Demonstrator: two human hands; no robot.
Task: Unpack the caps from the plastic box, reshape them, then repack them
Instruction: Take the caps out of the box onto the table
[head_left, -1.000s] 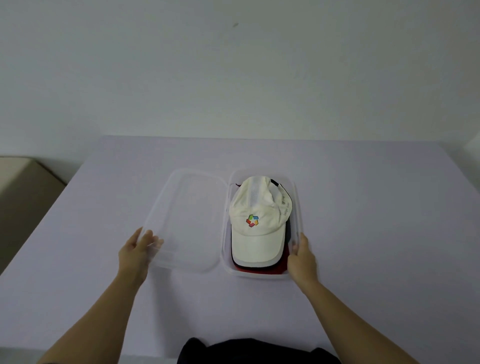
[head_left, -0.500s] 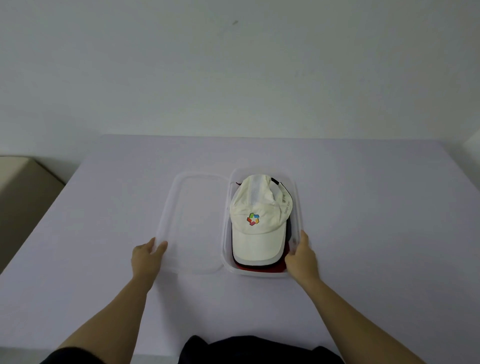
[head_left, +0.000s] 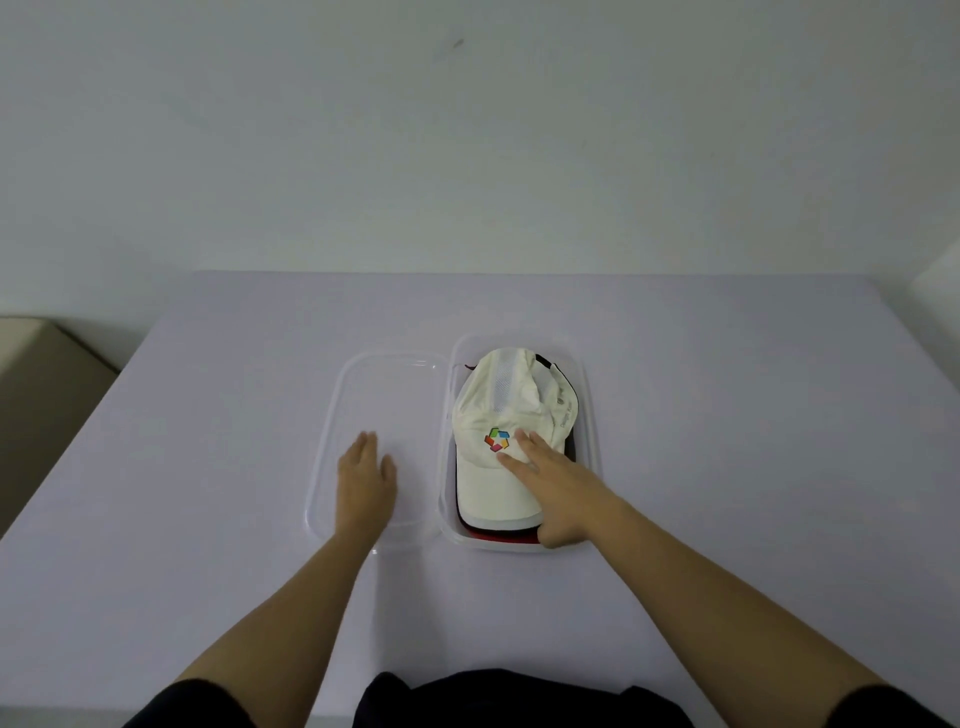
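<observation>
- Resting flat on the clear hinged plastic lid (head_left: 374, 384), the left hand (head_left: 363, 483) has straight, relaxed fingers and grasps nothing; judged purpose: to keep the opened lid down on the pale lilac desk (head_left: 727, 415) and steady the container.
- The clear plastic box (head_left: 589, 415) sits on the desk just right of the lid, joined to it along one long side, with its opening facing up.
- The white fabric cap (head_left: 498, 405) with a multicoloured logo (head_left: 497, 439) lies on top of the stack inside the box, brim toward the person.
- A dark cap (head_left: 570, 441) and a red cap (head_left: 493, 535) show only as edges beneath it, so their shape cannot be assessed.
- The right hand (head_left: 556, 483) lies on the white cap, fingers spread and extended beside the logo, thumb down at the near right edge of the brim. It is released, not clenched. Whether the thumb has passed under the brim cannot be told.
- Judged step: start of unpacking, with no cap out of the box yet.
- Next move likely calls for closing fingers and thumb on the brim, the stiffest part, and lifting straight up.
- Risk: the soft crown may drag the lower caps along.
</observation>
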